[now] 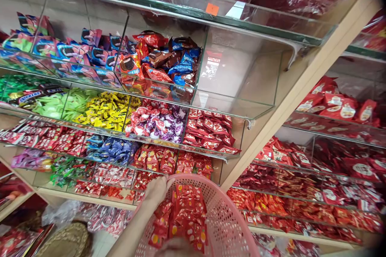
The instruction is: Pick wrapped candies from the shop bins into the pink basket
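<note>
A pink perforated plastic basket (pixel 223 209) tilts before the shelves at the bottom middle. My left hand (pixel 158 189) is closed on its far rim at the left side, the forearm rising from the bottom edge. Inside the basket lies a pile of red candy packets (pixel 188 209) with yellow and white spots. At the bottom edge, over the near part of the pile, a blurred bit of my right hand (pixel 177 247) shows. Its fingers cannot be made out. Similar red packets (pixel 155 158) fill a shelf compartment just beyond the rim.
Glass shelves hold wrapped sweets: yellow packets (pixel 107 110), purple and red wrappers (pixel 158 122), blue packets (pixel 111 148). A wooden upright (pixel 289 100) divides the shelving, with red packets (pixel 336 102) on its right. A brown woven item (pixel 68 241) is at the lower left.
</note>
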Motion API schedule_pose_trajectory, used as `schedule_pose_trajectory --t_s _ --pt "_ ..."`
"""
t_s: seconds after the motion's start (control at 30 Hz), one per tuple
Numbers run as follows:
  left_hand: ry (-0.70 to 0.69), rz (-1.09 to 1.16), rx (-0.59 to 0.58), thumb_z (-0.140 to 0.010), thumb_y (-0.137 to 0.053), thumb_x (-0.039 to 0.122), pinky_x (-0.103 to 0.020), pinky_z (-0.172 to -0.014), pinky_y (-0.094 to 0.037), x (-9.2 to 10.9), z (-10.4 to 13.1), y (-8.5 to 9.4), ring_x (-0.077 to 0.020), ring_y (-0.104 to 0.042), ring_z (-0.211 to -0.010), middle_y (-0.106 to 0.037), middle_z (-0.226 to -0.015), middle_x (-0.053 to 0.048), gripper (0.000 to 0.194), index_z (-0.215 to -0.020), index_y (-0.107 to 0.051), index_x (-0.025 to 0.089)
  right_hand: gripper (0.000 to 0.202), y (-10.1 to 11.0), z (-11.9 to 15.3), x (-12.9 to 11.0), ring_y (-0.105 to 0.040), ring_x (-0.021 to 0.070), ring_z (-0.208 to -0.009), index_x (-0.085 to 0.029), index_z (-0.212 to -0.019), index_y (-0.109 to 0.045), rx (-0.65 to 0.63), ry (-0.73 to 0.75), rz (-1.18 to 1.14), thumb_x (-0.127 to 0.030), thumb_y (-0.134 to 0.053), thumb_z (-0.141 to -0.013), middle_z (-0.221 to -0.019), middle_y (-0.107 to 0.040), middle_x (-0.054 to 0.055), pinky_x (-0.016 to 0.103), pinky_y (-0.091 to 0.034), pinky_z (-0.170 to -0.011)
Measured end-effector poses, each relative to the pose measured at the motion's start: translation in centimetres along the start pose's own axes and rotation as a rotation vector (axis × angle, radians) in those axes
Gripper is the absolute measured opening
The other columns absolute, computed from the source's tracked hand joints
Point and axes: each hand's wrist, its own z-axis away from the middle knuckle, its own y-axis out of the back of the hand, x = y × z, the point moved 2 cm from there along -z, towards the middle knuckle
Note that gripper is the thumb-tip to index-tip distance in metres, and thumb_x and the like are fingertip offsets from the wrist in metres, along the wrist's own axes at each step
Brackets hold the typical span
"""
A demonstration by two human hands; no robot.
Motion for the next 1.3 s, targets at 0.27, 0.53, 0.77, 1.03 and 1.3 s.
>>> schedule_pose_trajectory --t_s 0.27,0.53,0.77,1.03,1.3 --pt "0.023 -0.014 0.002 -0.088 -0.022 0.049 -0.035 -0.067 -0.047 0.0 -0.1 -0.2 -0.0283 -0.066 -0.084 -0.07 -0.088 -0.011 0.047 -0.101 -0.057 0.019 0.019 10.4 -6.4 -17.0 -0.061 0.0149 -0.075 -0.015 -0.09 -0.06 0.625 0.428 1.144 -0.022 -0.046 -0.078 -0.079 -0.067 0.006 0.022 -0.042 -0.066" --pt "0.026 -0.01 -0.011 -0.088 -0.022 0.049 -0.035 -0.067 -0.047 0.2 -0.2 -0.1 -0.0288 -0.066 -0.083 -0.07 -0.086 -0.012 0.049 -0.101 -0.057 0.018 0.033 12.3 -13.4 -18.5 -0.055 0.0291 -0.104 -0.003 -0.107 -0.059 0.774 0.147 1.383 -0.019 -0.048 -0.081 -0.111 -0.057 0.026 0.033 -0.042 -0.083" --pt "0.058 0.011 -0.067 -0.087 -0.021 0.052 -0.034 -0.069 -0.046 0.4 0.0 0.0 -0.0275 -0.065 -0.085 -0.069 -0.09 -0.013 0.051 -0.103 -0.056 0.019 0.04 12.4 -14.0 -17.5 -0.055 0.0283 -0.105 -0.002 -0.111 -0.056 0.787 0.075 1.462 -0.029 -0.047 -0.082 -0.11 -0.057 0.026 0.032 -0.043 -0.083" --pt "-0.019 0.021 -0.086 -0.089 -0.021 0.046 -0.035 -0.07 -0.045 -0.2 -0.1 -0.4 -0.0275 -0.064 -0.087 -0.068 -0.092 -0.012 0.042 -0.106 -0.05 0.02 0.031 12.2 -11.4 -17.7 -0.06 0.0255 -0.095 -0.009 -0.102 -0.059 0.761 0.1 1.492 -0.029 -0.047 -0.081 -0.102 -0.061 0.021 0.03 -0.044 -0.075" --pt "-0.202 0.125 -0.11 -0.079 -0.04 0.018 -0.027 -0.074 -0.044 -3.6 4.2 0.6 -0.0194 -0.057 -0.1 -0.05 -0.123 -0.007 0.05 -0.126 -0.024 0.026 0.03 10.4 -6.0 -16.1 -0.062 0.0209 -0.079 -0.015 -0.111 -0.046 0.85 0.367 1.615 -0.027 -0.032 -0.088 -0.098 -0.059 0.012 0.029 -0.042 -0.064"
